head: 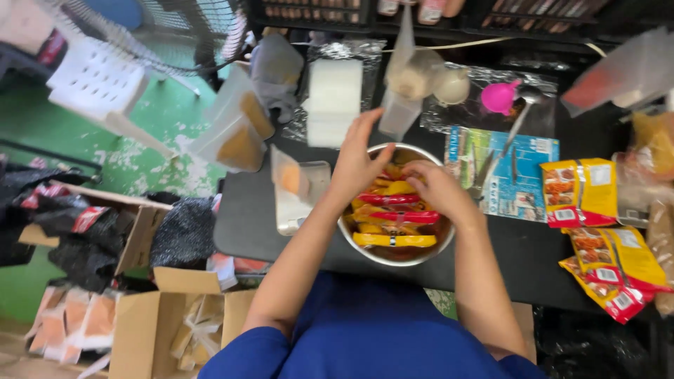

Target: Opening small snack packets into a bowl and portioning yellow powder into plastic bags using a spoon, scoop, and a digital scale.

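Observation:
A round metal bowl (393,258) sits on the black table (526,253) right in front of me, filled with several small yellow and red sachets (394,217). My left hand (357,160) hovers at the bowl's far left rim, fingers spread, palm toward the sachets. My right hand (439,188) reaches into the bowl from the right, its fingers curled down onto the sachets; what it grips is blurred.
Yellow and red snack packets (579,191) lie at the right, more (614,270) nearer the edge. A pink funnel (500,97), a ladle (519,119), clear bags (235,130) and a white block (335,102) stand behind. Cardboard boxes (151,323) sit on the floor left.

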